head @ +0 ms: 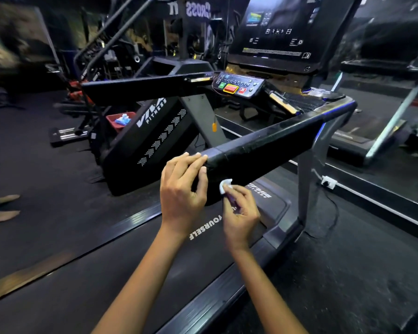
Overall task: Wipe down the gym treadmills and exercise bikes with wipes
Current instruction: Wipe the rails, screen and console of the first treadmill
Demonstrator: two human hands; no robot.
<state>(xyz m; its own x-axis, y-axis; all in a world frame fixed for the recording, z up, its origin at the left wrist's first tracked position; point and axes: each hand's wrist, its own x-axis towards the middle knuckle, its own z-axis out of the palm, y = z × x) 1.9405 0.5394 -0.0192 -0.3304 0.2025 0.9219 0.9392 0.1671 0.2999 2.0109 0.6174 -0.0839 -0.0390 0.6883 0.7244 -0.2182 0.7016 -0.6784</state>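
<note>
Right hand pinches a small bunched white wipe against the underside of the treadmill's near handrail, seemingly to scrub there; left hand curls over the rail's end, likely steadying it.

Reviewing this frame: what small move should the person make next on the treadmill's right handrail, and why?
Probably slide the right hand with the white wipe along the right handrail toward the console. The wipe sits only at the rail's near end, where the left hand grips it.
</note>
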